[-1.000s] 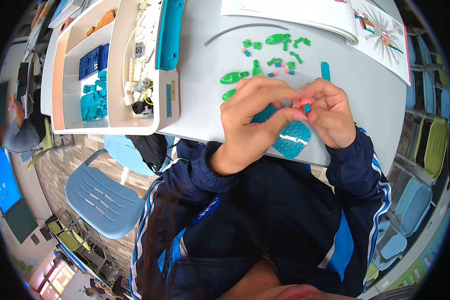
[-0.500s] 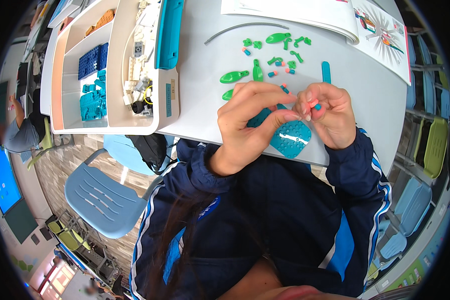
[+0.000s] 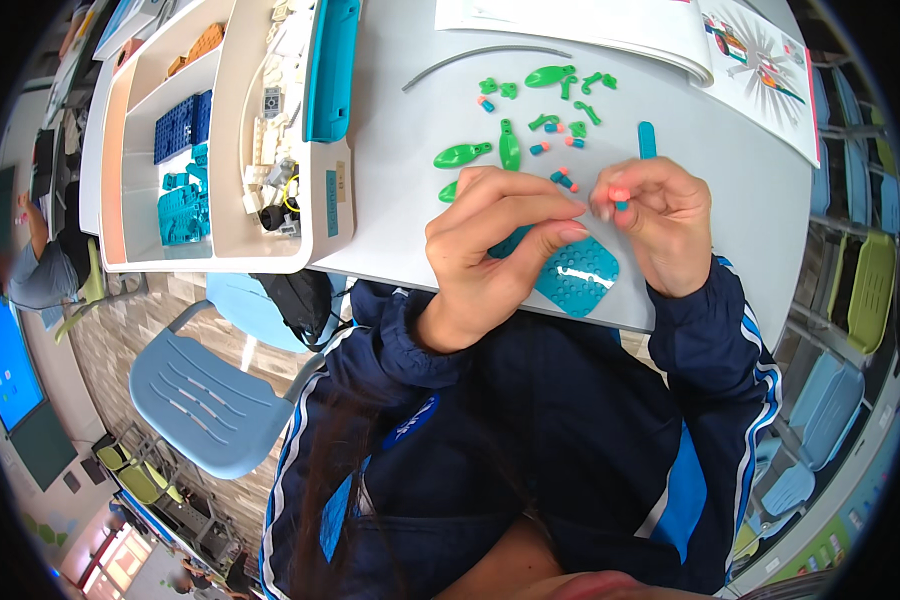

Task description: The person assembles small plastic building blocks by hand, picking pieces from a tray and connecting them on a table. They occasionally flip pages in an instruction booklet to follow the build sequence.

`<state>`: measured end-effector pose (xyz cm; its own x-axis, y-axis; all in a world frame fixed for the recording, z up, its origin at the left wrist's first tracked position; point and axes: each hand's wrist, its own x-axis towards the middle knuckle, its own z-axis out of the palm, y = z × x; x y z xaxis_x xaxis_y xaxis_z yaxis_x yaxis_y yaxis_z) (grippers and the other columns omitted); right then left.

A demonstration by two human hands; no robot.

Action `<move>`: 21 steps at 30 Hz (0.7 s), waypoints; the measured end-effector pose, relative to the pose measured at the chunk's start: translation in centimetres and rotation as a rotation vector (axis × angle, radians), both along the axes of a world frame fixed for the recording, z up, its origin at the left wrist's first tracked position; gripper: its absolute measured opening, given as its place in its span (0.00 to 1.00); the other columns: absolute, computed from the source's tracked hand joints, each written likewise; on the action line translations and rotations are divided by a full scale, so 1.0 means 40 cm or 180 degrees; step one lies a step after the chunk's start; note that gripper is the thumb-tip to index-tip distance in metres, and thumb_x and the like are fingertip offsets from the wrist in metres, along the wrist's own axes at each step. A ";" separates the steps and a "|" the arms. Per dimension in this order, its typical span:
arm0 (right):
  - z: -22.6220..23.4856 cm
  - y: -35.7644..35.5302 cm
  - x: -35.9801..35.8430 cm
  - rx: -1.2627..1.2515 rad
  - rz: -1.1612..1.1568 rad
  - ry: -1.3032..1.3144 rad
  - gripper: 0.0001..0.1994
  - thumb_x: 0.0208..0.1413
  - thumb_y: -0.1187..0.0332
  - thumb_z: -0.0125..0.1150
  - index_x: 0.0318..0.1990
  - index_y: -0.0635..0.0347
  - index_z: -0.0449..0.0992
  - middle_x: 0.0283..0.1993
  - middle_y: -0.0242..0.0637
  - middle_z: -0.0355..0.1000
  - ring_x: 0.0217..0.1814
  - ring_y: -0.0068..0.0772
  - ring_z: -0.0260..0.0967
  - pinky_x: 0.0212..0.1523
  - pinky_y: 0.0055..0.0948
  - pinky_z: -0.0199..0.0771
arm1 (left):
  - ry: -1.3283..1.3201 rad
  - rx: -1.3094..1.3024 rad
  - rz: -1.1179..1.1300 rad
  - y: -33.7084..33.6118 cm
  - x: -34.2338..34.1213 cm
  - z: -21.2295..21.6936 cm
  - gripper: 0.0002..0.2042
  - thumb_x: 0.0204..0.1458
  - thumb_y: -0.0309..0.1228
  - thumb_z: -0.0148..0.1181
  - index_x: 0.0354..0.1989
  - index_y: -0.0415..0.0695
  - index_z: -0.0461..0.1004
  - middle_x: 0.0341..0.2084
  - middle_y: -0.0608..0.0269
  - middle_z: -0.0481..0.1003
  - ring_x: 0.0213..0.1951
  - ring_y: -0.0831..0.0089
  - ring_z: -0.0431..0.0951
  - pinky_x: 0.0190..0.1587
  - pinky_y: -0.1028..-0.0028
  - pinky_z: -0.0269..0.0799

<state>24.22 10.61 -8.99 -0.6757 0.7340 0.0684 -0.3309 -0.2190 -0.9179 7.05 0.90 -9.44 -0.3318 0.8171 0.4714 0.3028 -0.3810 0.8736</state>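
Observation:
My right hand (image 3: 670,222) pinches a small coral-and-teal toy brick piece (image 3: 621,194) between thumb and fingers. To its left, my left hand (image 3: 500,235) is half curled, with a gap between thumb and fingertips and nothing visible in it. Below both hands a teal studded plate (image 3: 582,278) lies at the table's near edge; my left hand covers part of it. Just beyond the hands lie similar coral-and-teal pieces (image 3: 564,180). Farther out are green leaf pieces (image 3: 462,155) and small green stem-like pieces (image 3: 587,112).
At the left stands a white sorting tray (image 3: 332,222) with blue, teal, white and orange bricks. A grey flexible tube (image 3: 485,49) and an open booklet (image 3: 590,30) lie at the back. One teal bar (image 3: 647,140) lies beyond my right hand. A blue chair (image 3: 210,400) stands left.
My hands have drawn apart slightly, leaving a gap between their fingertips. The coral-and-teal piece stays in my right hand and has turned a little.

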 end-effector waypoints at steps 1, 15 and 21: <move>0.015 0.002 -0.006 0.0119 -0.0138 -0.0105 0.11 0.53 0.81 0.65 0.44 0.71 0.77 0.41 0.45 0.77 0.44 0.34 0.75 0.50 0.32 0.76 | 0.0100 0.0041 -0.0059 -0.001 -0.004 -0.002 0.09 0.42 0.17 0.71 0.33 0.35 0.81 0.31 0.55 0.79 0.33 0.70 0.76 0.37 0.75 0.70; 0.021 0.038 -0.008 0.1296 -0.1195 -0.1476 0.09 0.54 0.82 0.63 0.44 0.69 0.80 0.46 0.42 0.79 0.47 0.29 0.76 0.54 0.27 0.74 | -0.0110 0.0076 0.0158 -0.006 -0.003 0.001 0.08 0.40 0.19 0.71 0.31 0.40 0.82 0.29 0.61 0.80 0.32 0.72 0.75 0.40 0.74 0.65; 0.004 0.060 -0.009 0.2687 -0.1287 -0.2039 0.06 0.51 0.82 0.64 0.36 0.64 0.82 0.40 0.39 0.79 0.49 0.35 0.75 0.50 0.28 0.73 | -0.0006 0.0123 0.0031 -0.016 -0.019 0.001 0.08 0.42 0.19 0.72 0.32 0.38 0.82 0.30 0.58 0.80 0.33 0.69 0.76 0.40 0.74 0.68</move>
<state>23.84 13.03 -8.83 -0.4883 0.7895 0.3718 0.3470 0.5666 -0.7474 6.29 0.25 -9.41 -0.3406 0.7951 0.5018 0.3049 -0.4115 0.8589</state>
